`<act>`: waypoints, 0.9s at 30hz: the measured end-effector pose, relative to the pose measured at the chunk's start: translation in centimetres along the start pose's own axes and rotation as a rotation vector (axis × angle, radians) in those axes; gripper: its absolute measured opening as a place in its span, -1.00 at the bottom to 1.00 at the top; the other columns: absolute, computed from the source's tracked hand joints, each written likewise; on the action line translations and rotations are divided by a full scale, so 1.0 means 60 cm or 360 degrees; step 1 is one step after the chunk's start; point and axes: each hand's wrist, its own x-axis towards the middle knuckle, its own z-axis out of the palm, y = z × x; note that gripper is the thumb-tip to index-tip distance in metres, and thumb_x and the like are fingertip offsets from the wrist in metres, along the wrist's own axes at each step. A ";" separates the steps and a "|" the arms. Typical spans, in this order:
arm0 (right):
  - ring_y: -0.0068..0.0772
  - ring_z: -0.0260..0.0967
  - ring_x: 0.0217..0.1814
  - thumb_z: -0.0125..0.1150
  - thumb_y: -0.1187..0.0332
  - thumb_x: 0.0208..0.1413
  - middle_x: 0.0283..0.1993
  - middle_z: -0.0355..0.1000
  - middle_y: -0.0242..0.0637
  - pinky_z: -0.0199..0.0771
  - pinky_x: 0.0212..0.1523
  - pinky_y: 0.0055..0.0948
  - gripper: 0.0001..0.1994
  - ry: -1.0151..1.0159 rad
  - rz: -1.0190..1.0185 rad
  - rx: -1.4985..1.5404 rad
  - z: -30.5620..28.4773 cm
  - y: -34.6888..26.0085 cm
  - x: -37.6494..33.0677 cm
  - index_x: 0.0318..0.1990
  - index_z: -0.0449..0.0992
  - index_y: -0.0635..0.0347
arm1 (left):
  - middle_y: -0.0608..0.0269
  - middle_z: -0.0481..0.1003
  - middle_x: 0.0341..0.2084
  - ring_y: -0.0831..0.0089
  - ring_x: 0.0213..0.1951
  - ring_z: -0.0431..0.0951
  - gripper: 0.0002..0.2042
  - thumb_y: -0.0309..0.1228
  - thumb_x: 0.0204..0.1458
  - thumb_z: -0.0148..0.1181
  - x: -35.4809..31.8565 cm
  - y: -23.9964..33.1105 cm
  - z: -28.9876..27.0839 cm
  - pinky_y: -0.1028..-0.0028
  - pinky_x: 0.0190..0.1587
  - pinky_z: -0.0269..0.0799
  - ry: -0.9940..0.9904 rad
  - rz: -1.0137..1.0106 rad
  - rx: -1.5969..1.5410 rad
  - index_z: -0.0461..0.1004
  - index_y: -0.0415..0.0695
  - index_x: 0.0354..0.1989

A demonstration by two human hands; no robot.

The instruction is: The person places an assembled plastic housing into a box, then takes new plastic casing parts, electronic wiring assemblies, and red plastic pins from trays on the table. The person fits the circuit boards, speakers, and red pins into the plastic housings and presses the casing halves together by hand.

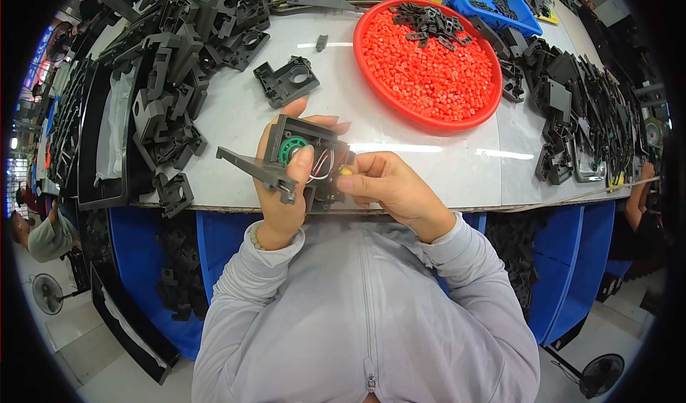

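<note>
While the left hand point(282, 188) grips a black plastic part point(300, 163) above the near edge of the white table point(429, 167), the right hand point(382, 185) pinches a small yellow piece point(346, 170) against the part's side. Thin wires point(321, 167) show inside it. A red bowl point(427, 121) of red beads sits behind, well apart.

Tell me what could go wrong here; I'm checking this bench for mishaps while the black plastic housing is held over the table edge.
1. The thin wires lie between the left hand and the right hand; a tug could strain them.
2. The black plastic housing is held at the edge of the table; if it slipped it might fall to the floor.
3. The red tray of pellets lies close by; an elbow could scatter them.
</note>
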 end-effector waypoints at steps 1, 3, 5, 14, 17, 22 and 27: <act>-0.77 -0.02 -0.60 0.22 0.22 0.04 -0.62 0.17 -0.61 -0.06 -0.55 -0.68 -0.77 -0.0017 -0.0009 0.0036 0.000 0.001 0.001 -0.52 0.39 0.12 | -0.08 0.40 -0.14 0.22 -0.12 0.50 -0.54 -0.45 0.06 -0.07 0.000 0.000 0.000 0.37 -0.13 0.50 0.0002 0.0003 -0.0002 0.09 -0.34 0.14; -0.76 0.00 -0.59 0.22 0.21 0.04 -0.61 0.19 -0.60 -0.03 -0.54 -0.68 -0.76 -0.0013 -0.0009 0.0065 0.002 0.002 0.002 -0.51 0.39 0.13 | -0.08 0.41 -0.15 0.25 -0.14 0.51 -0.55 -0.46 0.06 -0.05 -0.002 -0.007 -0.001 0.39 -0.14 0.50 0.0004 0.0041 0.0023 0.11 -0.34 0.13; -0.76 0.01 -0.59 0.22 0.20 0.05 -0.60 0.20 -0.60 -0.01 -0.53 -0.68 -0.76 -0.0008 -0.0011 0.0094 0.007 0.005 0.003 -0.50 0.40 0.13 | -0.07 0.42 -0.16 0.29 -0.16 0.51 -0.56 -0.46 0.06 -0.03 -0.003 -0.013 -0.002 0.40 -0.15 0.49 0.0006 0.0078 0.0048 0.12 -0.34 0.12; -0.73 0.18 -0.49 0.19 0.20 0.08 -0.50 0.30 -0.50 0.19 -0.47 -0.69 -0.76 0.0092 -0.0125 0.0070 0.015 0.029 0.007 -0.34 0.38 0.19 | -0.03 0.44 -0.19 0.34 -0.18 0.51 -0.62 -0.42 0.08 0.00 -0.007 -0.025 0.000 0.43 -0.16 0.48 0.0167 0.0159 0.0139 0.21 -0.35 0.05; -0.65 0.29 -0.33 0.16 0.23 0.11 -0.28 0.36 -0.37 0.32 -0.29 -0.62 -0.69 0.0159 -0.0278 0.0160 0.023 0.028 0.005 -0.13 0.33 0.27 | -0.03 0.44 -0.20 0.31 -0.16 0.51 -0.63 -0.41 0.10 -0.03 -0.008 -0.022 0.004 0.41 -0.14 0.48 0.0150 0.0079 0.0016 0.20 -0.35 0.05; -0.51 0.24 0.06 0.10 0.29 0.14 0.03 0.30 -0.24 0.27 0.05 -0.46 -0.49 -0.0066 -0.0431 0.0308 0.030 0.040 0.005 0.16 0.15 0.36 | -0.07 0.43 -0.19 0.25 -0.15 0.50 -0.63 -0.40 0.11 -0.06 -0.009 -0.018 0.013 0.38 -0.12 0.47 0.0157 0.0080 -0.0074 0.18 -0.35 0.05; -0.52 0.31 -0.05 0.14 0.31 0.11 -0.09 0.37 -0.28 0.31 -0.02 -0.48 -0.50 0.0036 -0.0428 0.0139 0.025 0.031 0.012 0.14 0.19 0.35 | -0.07 0.41 -0.15 0.26 -0.13 0.50 -0.62 -0.39 0.11 -0.05 -0.002 -0.023 -0.002 0.38 -0.13 0.49 0.0110 0.0089 -0.0054 0.17 -0.35 0.05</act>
